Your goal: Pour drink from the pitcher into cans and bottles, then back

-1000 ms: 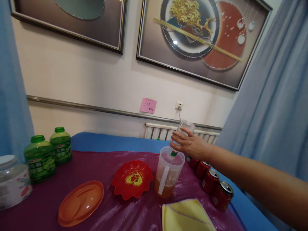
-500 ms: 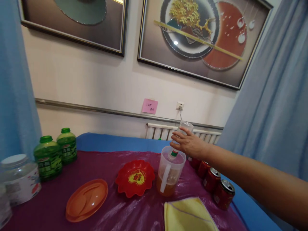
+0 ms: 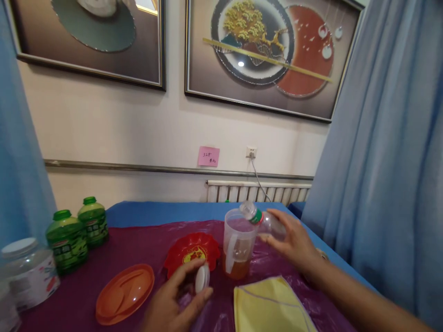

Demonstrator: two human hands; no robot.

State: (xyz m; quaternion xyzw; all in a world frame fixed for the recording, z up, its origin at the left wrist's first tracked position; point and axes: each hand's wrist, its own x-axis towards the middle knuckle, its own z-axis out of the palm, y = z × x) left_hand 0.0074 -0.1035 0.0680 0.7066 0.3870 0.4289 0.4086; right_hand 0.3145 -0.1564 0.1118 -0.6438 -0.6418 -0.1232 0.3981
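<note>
My right hand (image 3: pixel 294 237) is wrapped round a clear plastic bottle (image 3: pixel 272 224) with a green band. The bottle lies tilted, its banded end over the rim of a translucent plastic jug (image 3: pixel 240 242). Amber liquid fills the lower part of the jug. My left hand (image 3: pixel 180 295) pinches a round white lid (image 3: pixel 202 278) between thumb and fingers, in front of a red scalloped plate (image 3: pixel 207 266) that it partly hides. An oval orange dish or lid (image 3: pixel 124 295) lies to the left of that hand.
A folded yellow cloth (image 3: pixel 270 306) lies at the front right. Two green bottles (image 3: pixel 67 242) and a white-lidded clear jar (image 3: pixel 31 276) stand at the left. Purple plastic sheeting (image 3: pixel 138 244) covers the blue table. Blue curtains (image 3: pixel 391 138) hang at the sides.
The bottle has come up out of the jug and swung from nearly upside down to a lower tilt. My left hand has come into view with the white lid. The red cans no longer show.
</note>
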